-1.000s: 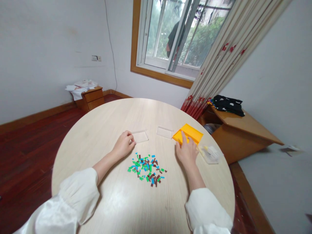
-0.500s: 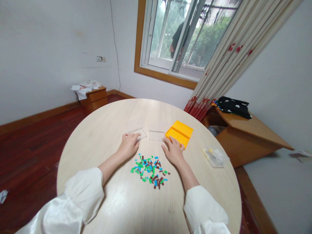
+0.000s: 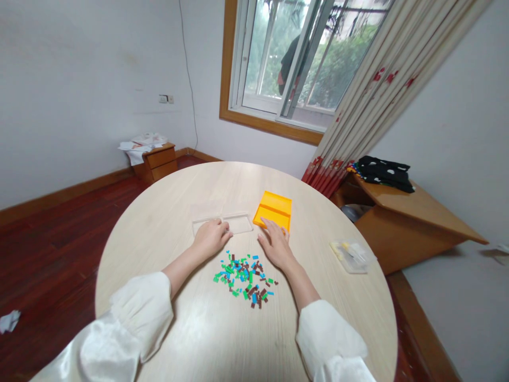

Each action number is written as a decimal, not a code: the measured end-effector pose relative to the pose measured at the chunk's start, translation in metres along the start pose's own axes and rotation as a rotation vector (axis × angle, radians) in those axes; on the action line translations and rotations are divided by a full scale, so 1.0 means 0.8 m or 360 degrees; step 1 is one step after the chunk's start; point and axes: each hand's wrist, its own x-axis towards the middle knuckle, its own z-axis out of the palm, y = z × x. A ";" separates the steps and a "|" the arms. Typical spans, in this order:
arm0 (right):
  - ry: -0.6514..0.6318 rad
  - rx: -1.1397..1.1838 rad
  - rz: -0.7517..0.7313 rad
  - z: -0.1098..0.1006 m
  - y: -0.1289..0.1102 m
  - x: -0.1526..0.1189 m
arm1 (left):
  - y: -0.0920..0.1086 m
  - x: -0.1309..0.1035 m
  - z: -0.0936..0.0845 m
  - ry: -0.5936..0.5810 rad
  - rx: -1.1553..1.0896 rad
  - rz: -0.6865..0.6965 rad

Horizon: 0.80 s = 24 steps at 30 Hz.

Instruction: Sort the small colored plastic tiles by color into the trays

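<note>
A loose pile of small green, blue and brown bricks (image 3: pixel 244 276) lies on the round table (image 3: pixel 178 196). Beyond it, two clear shallow trays stand side by side, the right one (image 3: pixel 238 224) beside an open yellow box (image 3: pixel 276 201). My left hand (image 3: pixel 212 237) rests at the near edges of the clear trays, its fingers bent together; whether it grips a tray is hidden. My right hand (image 3: pixel 275 244) lies with fingers spread over the near edge of the yellow box, touching it.
A clear container with yellow pieces (image 3: pixel 352 257) is on the table's right side. Behind the table are a small drawer cabinet (image 3: pixel 159 163) with papers, a tilted wooden cabinet (image 3: pixel 413 217) with black cloth, and a long curtain (image 3: pixel 366 90).
The yellow box has moved left and turned straighter, with my right hand on it. The clear trays have come together, the right one shifted left. My left hand has moved slightly left.
</note>
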 end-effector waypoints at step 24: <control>-0.0037 -0.0102 0.0216 0.000 0.007 -0.002 | -0.047 0.008 -0.005 0.0049 -0.0113 0.0114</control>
